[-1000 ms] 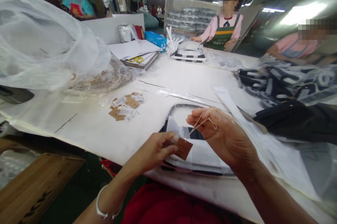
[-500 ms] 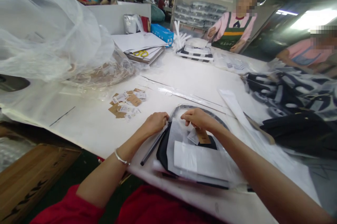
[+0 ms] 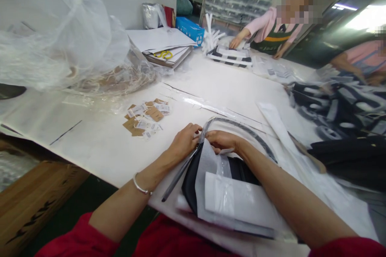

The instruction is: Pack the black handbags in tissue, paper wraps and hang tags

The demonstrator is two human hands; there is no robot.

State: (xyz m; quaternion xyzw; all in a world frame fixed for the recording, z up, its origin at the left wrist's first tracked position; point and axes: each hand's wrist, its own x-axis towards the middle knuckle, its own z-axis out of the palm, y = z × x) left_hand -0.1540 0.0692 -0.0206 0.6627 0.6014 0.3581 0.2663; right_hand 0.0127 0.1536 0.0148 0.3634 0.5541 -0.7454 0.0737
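Note:
A black handbag (image 3: 190,186) lies on the table in front of me, partly covered by white wrapping sheets (image 3: 244,196). Its curved handle (image 3: 253,131), wrapped in clear plastic, arches away from me. My left hand (image 3: 187,140) is closed with its fingertips at the handle's left base. Just inside the arch, my right hand (image 3: 223,140) is closed against the same base; what its fingers pinch is hidden. A small pale piece shows below that hand. From the left hand's side a thin dark strip (image 3: 177,177) runs down beside the bag.
Brown and white hang tags (image 3: 147,118) lie left of my hands. Plastic bags (image 3: 90,56) heap at far left. Yellow scissors (image 3: 163,54) rest on stacked sheets near a blue box (image 3: 189,31). Dark bags (image 3: 340,116) pile at right. A co-worker's hand (image 3: 238,42) touches a striped bag.
My right hand has moved down and left to the handle's base, close to my left hand. The brown tag seen on the bag is now out of sight. The co-worker's hand has reached onto the striped bag.

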